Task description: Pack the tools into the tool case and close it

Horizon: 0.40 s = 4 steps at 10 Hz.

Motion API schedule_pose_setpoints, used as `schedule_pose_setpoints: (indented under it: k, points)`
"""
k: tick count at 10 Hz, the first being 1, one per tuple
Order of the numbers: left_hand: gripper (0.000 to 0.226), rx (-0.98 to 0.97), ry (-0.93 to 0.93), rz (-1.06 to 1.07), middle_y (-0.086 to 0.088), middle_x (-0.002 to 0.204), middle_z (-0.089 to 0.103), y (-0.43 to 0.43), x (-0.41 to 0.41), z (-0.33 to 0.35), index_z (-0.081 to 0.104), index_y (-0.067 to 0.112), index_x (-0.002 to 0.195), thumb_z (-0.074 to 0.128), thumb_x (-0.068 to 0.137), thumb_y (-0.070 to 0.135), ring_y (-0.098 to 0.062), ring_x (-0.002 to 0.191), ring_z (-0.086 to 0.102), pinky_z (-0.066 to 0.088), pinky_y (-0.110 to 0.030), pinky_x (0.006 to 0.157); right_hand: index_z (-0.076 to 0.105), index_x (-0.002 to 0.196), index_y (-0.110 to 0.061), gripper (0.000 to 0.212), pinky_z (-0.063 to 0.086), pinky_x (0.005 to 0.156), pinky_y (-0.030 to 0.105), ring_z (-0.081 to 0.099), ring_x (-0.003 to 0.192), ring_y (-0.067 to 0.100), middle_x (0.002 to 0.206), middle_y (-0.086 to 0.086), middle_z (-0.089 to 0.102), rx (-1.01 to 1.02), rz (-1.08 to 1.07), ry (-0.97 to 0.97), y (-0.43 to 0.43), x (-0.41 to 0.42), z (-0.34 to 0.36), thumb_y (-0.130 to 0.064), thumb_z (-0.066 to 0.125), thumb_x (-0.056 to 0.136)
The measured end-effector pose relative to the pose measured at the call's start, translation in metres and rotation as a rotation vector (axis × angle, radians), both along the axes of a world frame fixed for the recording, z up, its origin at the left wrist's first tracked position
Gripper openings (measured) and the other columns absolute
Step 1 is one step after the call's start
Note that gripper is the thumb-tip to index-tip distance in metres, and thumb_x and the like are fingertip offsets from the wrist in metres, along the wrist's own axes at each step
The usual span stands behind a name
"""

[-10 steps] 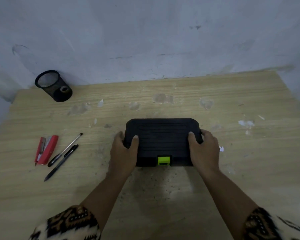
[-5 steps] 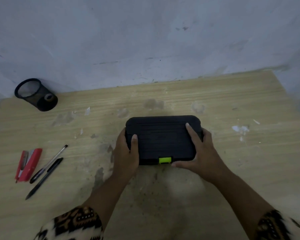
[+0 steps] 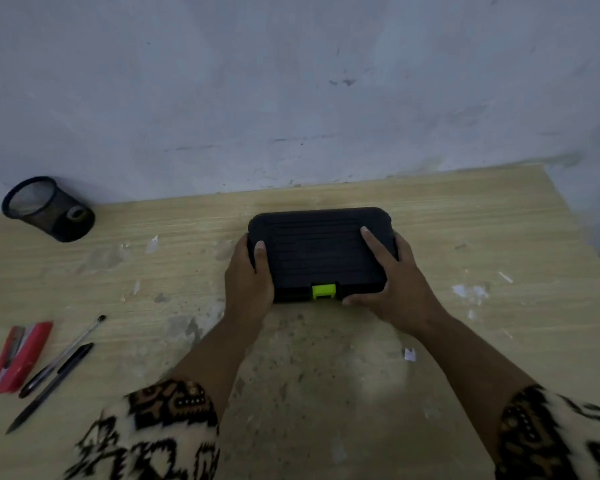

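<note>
Tool case (image 3: 319, 251): black, ribbed lid, lying flat on the wooden desk (image 3: 499, 341), in the middle of the desk and toward its far edge, close to the wall (image 3: 291, 81). Lid is down on the base. The green latch (image 3: 323, 291) sits at the centre of the near edge; whether it is fully snapped home cannot be told. No loose tools are visible on the desk. Left hand (image 3: 248, 282): grips the left end of the case, thumb laid on top of the lid near the left corner, the remaining fingers wrapped round the left side and mostly hidden. Right hand (image 3: 392, 282): grips the right end, forefinger stretched out flat across the lid, thumb lying along the near edge just right of the latch, the other fingers curled round the right side. Both forearms reach in from the near edge, each in a patterned black-and-cream sleeve (image 3: 160, 427). Other items: a black mesh cup (image 3: 49, 209) at the far left by the wall; a red stapler (image 3: 20, 355) at the near left; two pens just right of it, side by side, one clear-barrelled (image 3: 80, 337) and one black (image 3: 49, 389). A small white paper scrap (image 3: 409, 355) lies near the right forearm. The desk surface is scuffed and stained, with white flecks on the right side.
</note>
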<state>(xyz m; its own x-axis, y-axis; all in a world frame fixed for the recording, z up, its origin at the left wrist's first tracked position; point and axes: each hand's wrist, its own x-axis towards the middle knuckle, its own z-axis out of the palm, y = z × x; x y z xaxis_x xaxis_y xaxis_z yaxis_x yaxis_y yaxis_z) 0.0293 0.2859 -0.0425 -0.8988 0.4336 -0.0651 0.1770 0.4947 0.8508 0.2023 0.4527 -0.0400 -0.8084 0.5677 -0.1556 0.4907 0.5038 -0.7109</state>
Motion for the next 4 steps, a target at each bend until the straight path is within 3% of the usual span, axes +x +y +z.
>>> schedule_pose_setpoints:
  k: [1,2,3,4]
  points:
    - [0.043,-0.028,0.012,-0.010,0.009,0.114,0.054,0.010,-0.009,0.002,0.045,0.018,0.139,0.028,0.105,0.039,-0.007,0.098,0.051,0.036,-0.010,0.067,0.007,0.150,-0.051,0.116,0.034,0.115,0.044,0.019,0.144,0.025,0.160,-0.004,-0.002,0.020,-0.004,-0.008,0.004,-0.007,0.000,-0.045,0.086,0.064]
    - [0.043,-0.063,-0.013,-0.041,0.007,0.111,0.055,0.010,-0.010,0.006,0.048,0.016,0.135,0.028,0.105,0.039,-0.012,0.099,0.055,0.036,-0.011,0.065,0.002,0.150,-0.049,0.114,0.030,0.116,0.050,0.013,0.146,0.029,0.160,0.001,-0.001,0.079,-0.008,-0.077,0.002,-0.007,0.001,-0.059,0.078,0.066]
    - [0.045,-0.092,0.003,-0.055,-0.003,0.118,0.059,0.001,-0.014,0.013,0.050,0.012,0.131,0.031,0.103,0.041,-0.023,0.113,0.056,0.047,-0.021,0.078,0.010,0.152,-0.042,0.097,0.016,0.119,0.051,0.004,0.148,0.029,0.161,0.008,0.002,0.312,-0.025,-0.114,-0.004,-0.011,0.011,-0.078,0.052,0.073]
    - [0.044,-0.104,0.128,0.011,-0.008,0.138,0.050,-0.007,-0.028,0.031,0.046,0.008,0.138,0.041,0.102,0.033,-0.022,0.127,0.047,0.038,-0.031,0.103,0.029,0.150,-0.027,0.075,0.017,0.119,0.048,0.012,0.147,0.027,0.160,0.010,0.013,0.402,-0.023,-0.036,-0.008,-0.031,0.041,-0.065,0.045,0.087]
